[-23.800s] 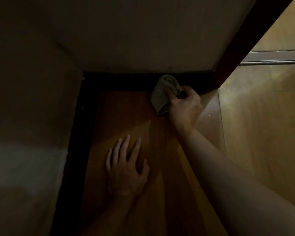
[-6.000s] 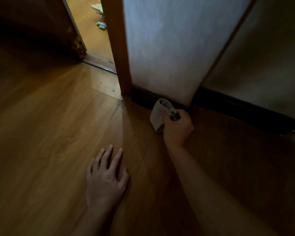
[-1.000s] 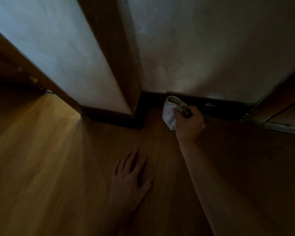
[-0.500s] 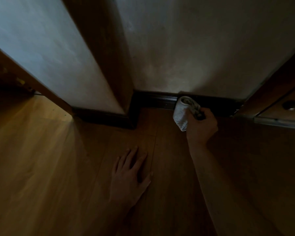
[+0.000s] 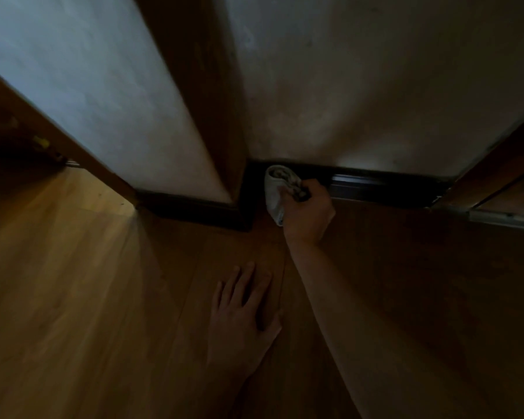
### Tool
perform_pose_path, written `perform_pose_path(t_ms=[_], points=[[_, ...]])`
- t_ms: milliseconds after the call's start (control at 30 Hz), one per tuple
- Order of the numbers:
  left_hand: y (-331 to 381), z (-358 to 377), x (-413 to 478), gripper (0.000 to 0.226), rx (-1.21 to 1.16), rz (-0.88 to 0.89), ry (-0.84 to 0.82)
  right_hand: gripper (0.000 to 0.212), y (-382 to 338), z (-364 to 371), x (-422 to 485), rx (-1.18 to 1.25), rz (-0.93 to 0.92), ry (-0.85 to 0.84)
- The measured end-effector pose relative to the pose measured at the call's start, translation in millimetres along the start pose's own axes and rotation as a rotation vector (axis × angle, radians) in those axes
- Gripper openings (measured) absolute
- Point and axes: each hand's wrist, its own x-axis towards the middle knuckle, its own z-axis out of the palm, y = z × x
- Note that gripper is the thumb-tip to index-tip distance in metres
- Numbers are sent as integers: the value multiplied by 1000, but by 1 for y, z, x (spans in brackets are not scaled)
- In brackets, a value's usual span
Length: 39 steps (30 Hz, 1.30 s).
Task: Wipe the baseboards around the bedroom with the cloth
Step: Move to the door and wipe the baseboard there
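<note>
While left fingers (image 5: 245,285) lie flat, right fingers (image 5: 313,189) clench cloth (image 5: 273,193) against baseboard (image 5: 375,182) near corner (image 5: 250,176).

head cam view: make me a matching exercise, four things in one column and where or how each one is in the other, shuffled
Column A
1. cloth
2. left hand
3. right hand
4. baseboard

Column B
a. flat on the floor, fingers spread
b. dark strip along the foot of the wall
c. pale and bunched, held against the baseboard near the corner
d. grips the cloth

Pairs: 1-c, 2-a, 3-d, 4-b
</note>
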Motion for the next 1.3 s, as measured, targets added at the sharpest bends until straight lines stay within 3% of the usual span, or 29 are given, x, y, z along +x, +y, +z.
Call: perform_pose_path(t_ms=[167,367,700,900,1100,1300], points=[[-1,-4,1,67,11,1,-25,26,0,7,-2,-3,48,-17],[1,-6,1,67,37,-1,-37,22,17,-38,11,27,88,170],[26,0,15,70,13,96,-75,31,37,-113,38,-58,119,284],[29,6,15,68,-7,72,-41,26,28,-86,34,-70,44,108],[29,6,15,69,-20,77,-37,27,33,-91,32,-27,49,210],[27,6,16,69,-5,78,-43,29,32,-88,35,-40,59,138]])
